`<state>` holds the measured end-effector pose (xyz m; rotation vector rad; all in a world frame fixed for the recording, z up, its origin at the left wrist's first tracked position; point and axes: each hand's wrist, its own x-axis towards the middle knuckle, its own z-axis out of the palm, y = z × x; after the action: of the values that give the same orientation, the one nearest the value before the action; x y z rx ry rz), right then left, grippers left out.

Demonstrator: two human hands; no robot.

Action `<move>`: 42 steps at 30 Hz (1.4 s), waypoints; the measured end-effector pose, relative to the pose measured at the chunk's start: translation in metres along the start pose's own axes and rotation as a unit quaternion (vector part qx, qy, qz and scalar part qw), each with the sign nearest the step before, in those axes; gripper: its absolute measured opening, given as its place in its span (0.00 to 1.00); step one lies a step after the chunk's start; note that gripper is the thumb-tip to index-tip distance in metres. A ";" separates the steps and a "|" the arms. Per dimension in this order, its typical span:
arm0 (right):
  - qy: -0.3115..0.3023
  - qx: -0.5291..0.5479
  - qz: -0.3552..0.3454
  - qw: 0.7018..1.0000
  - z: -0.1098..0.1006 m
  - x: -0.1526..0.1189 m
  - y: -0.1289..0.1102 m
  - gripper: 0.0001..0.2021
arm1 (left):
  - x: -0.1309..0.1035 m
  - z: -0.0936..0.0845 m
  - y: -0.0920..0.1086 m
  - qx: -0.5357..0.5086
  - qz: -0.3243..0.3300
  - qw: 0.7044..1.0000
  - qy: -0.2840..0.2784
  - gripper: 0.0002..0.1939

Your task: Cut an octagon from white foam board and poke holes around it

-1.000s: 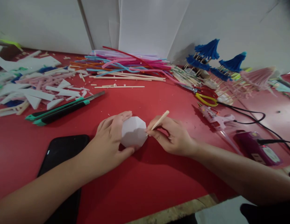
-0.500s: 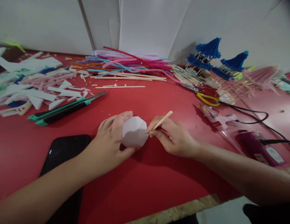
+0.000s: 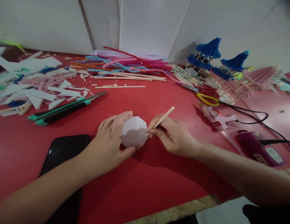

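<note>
A small white many-sided piece (image 3: 135,133), perhaps foam or card, lies on the red tabletop in front of me. My left hand (image 3: 115,133) is wrapped round its left side, thumb at the near edge and fingers at the far edge. In my right hand (image 3: 171,135) a thin wooden stick (image 3: 164,117) is pinched between thumb and fingers. It slants up to the right, and its lower tip is at the right edge of the white piece. Whether the tip goes into the piece I cannot tell.
A black phone (image 3: 65,155) and a green-black utility knife (image 3: 65,111) lie left. White scraps (image 3: 37,93) heap beyond. Coloured pipe cleaners (image 3: 130,62) lie at the back. Right are blue umbrella-like models (image 3: 233,60), yellow-handled scissors (image 3: 209,99), a glue gun (image 3: 216,116) and a purple power socket (image 3: 259,147).
The stick's upper end has shifted slightly up and to the right as my right hand tilts it. My left hand and the white piece stay in place.
</note>
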<state>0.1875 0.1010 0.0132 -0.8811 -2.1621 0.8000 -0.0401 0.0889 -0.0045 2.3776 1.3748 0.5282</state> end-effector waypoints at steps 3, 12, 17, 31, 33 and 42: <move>0.007 -0.001 -0.011 1.000 0.001 -0.001 0.001 0.06 | -0.001 0.000 0.000 -0.001 0.003 1.000 -0.003 0.39; -0.030 -0.044 -0.051 0.997 -0.005 0.002 -0.001 0.05 | -0.002 0.001 -0.002 -0.009 0.027 0.999 0.016 0.39; -0.058 -0.040 -0.017 0.997 -0.009 0.003 -0.004 0.07 | -0.002 0.001 -0.002 0.001 0.029 0.999 0.017 0.39; -0.052 -0.053 -0.006 0.997 -0.010 0.002 -0.005 0.07 | -0.001 0.000 -0.003 -0.007 0.031 0.999 0.015 0.38; -0.032 -0.063 -0.019 0.997 -0.007 0.001 -0.004 0.05 | -0.001 -0.001 -0.003 -0.013 0.034 0.999 0.014 0.39; -0.025 -0.051 -0.030 0.998 -0.004 -0.002 -0.004 0.08 | -0.003 0.001 -0.003 -0.018 0.030 0.999 0.017 0.39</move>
<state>0.1901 0.0986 0.0177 -0.8506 -2.2794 0.6942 -0.0434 0.0882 -0.0074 2.3983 1.2990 0.6070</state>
